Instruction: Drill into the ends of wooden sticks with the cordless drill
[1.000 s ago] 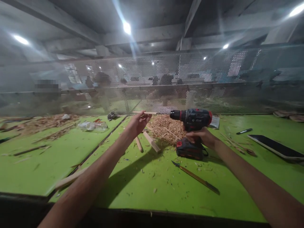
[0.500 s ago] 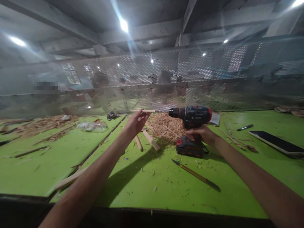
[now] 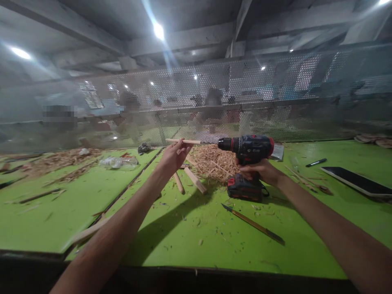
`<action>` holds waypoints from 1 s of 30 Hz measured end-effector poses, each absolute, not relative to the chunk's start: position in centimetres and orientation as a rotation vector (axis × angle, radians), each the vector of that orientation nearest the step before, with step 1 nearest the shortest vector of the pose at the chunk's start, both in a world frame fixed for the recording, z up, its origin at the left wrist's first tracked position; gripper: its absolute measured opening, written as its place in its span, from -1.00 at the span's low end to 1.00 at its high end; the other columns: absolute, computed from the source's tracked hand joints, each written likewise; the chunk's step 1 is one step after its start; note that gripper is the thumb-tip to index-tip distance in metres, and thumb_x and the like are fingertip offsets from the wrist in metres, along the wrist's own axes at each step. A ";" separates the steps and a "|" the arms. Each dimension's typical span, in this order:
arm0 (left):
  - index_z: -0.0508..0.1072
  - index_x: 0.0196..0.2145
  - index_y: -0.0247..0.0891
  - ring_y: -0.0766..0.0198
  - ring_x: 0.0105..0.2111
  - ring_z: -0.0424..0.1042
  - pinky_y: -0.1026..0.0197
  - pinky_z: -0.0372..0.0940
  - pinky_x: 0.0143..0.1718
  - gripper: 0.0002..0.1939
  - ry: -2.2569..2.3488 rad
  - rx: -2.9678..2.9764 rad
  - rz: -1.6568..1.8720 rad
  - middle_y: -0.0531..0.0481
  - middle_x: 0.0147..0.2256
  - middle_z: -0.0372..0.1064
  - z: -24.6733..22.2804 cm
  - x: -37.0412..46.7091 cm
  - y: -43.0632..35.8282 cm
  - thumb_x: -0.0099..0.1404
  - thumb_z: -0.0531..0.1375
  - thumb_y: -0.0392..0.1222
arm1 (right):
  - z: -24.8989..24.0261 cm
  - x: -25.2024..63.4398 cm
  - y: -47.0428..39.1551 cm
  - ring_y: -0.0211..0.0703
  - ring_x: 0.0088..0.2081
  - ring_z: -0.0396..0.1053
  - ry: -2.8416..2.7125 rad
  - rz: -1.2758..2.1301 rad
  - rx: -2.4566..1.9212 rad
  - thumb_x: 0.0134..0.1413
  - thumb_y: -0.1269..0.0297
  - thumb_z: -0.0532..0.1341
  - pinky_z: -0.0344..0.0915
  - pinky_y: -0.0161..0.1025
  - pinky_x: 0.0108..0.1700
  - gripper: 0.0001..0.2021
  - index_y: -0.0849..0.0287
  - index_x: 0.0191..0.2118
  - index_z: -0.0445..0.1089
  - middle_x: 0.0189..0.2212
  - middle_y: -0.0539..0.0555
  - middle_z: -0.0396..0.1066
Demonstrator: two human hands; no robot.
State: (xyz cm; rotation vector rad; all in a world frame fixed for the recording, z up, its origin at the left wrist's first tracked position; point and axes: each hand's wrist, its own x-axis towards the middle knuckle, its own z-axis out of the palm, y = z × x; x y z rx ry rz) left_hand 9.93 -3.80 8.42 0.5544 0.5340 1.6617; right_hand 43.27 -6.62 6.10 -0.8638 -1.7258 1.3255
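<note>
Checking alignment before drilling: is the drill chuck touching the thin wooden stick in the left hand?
Apart. The head view shows a clear gap between the drill chuck tip and the near end of the wooden stick, held by the left hand.

Ceiling lamps (image 3: 158,31) flare with streaks, hazing my upper view. Tabletop (image 3: 196,232) brightly lit; arm shadows fall forward. Background behind mesh screen (image 3: 275,94) soft; edges bow.

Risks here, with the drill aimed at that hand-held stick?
1. The left hand pinches the thin wooden stick in mid-air; the cordless drill in the right hand points its chuck at the stick's end, so a slip might reach the fingers.
2. Unsupported, the stick may spin or split.
3. The knife lies bare under the right forearm.
</note>
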 end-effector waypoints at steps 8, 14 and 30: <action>0.64 -0.10 -0.35 0.33 -0.28 0.69 0.33 0.65 0.04 -0.79 0.582 0.608 1.702 -0.09 -0.28 0.62 9.2 10.4 -4.3 0.68 0.22 -0.46 | 5.9 43.4 -6.5 -0.19 -0.49 0.19 -1.703 1.347 -0.865 -0.05 -0.01 0.66 0.11 -0.14 -0.36 -0.51 0.10 -0.12 0.53 -0.54 -0.10 0.31; 0.66 -0.06 -0.36 0.32 -0.32 0.68 0.25 0.66 0.09 -0.80 0.590 0.600 1.726 -0.08 -0.33 0.62 9.2 10.6 -4.4 0.67 0.22 -0.48 | 5.9 43.3 -6.4 -0.17 -0.49 0.16 -1.714 1.336 -0.866 -0.03 0.02 0.63 0.08 -0.12 -0.36 -0.55 0.10 -0.11 0.55 -0.58 -0.11 0.30; 0.68 -0.15 -0.40 0.29 -0.19 0.75 0.22 0.64 0.25 -0.75 0.622 0.674 1.740 -0.16 -0.23 0.71 9.3 10.1 -4.8 0.68 0.22 -0.49 | 5.9 43.4 -6.3 -0.18 -0.49 0.14 -1.690 1.368 -0.879 -0.05 0.06 0.63 0.04 -0.10 -0.33 -0.56 0.11 -0.13 0.54 -0.56 -0.10 0.30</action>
